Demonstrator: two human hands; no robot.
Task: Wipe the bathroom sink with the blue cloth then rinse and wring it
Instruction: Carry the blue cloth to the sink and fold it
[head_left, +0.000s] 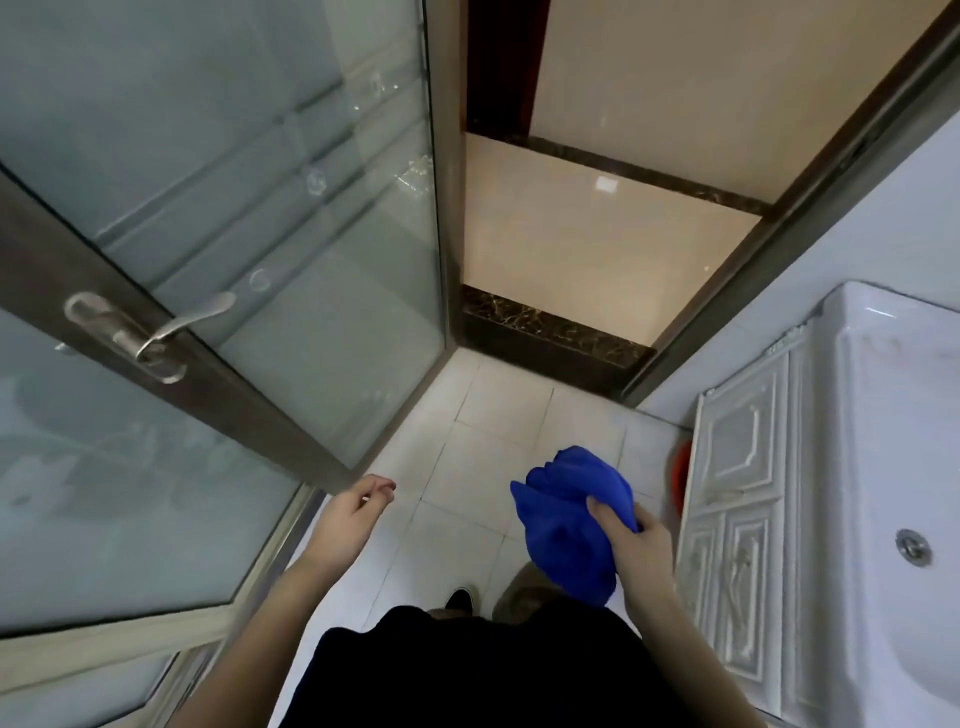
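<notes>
Right hand (631, 543), blue cloth (566, 519) lengthwise forward

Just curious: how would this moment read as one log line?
stage: before wiping | right hand: grips blue cloth | left hand: empty | sink: untouched

**Both arms forward, right hand gripping**

We hold both forearms out ahead of our body, bare to the elbow and angled slightly toward each other. Our left hand (358, 512) hangs free in the air with the palm turned inward, its fingers (382, 488) loosely curled and holding nothing. Our right hand (631, 540) is well apart from the left and a little lower in view. Its thumb presses across the bunched blue cloth (563, 525), and the rest of that hand is hidden behind the fabric it grips. Our right wrist runs nearly straight, in line with the forearm.
</notes>
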